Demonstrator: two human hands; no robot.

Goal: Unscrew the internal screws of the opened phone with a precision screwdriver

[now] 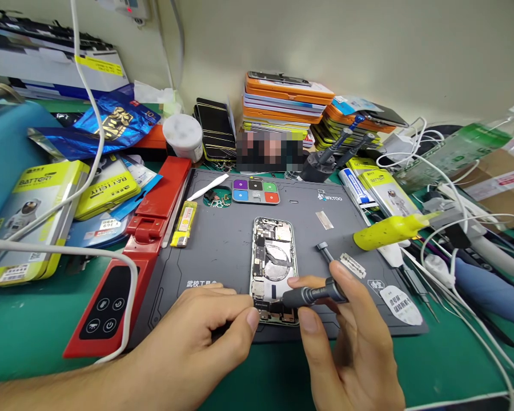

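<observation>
An opened smartphone (277, 260) lies on the grey work mat (227, 245), its board and round coil exposed. My left hand (209, 325) is closed at the phone's lower left edge, thumb and forefinger together against it. Between the fingers of my right hand (346, 342) is a dark precision screwdriver (308, 295), held almost level. Its tip points at the phone's lower end, where a small black part (263, 305) sits; exact contact is hard to make out. Another small screwdriver (324, 251) lies on the mat just beyond my right hand.
Left of the mat stands a red device (111, 308) with a white cable across it. A coloured screw tray (256, 191), a white spudger (208, 187) and a yellow-wrapped strip (184, 224) lie farther back. At right are a razor blade (352, 265) and a yellow bottle (385, 231).
</observation>
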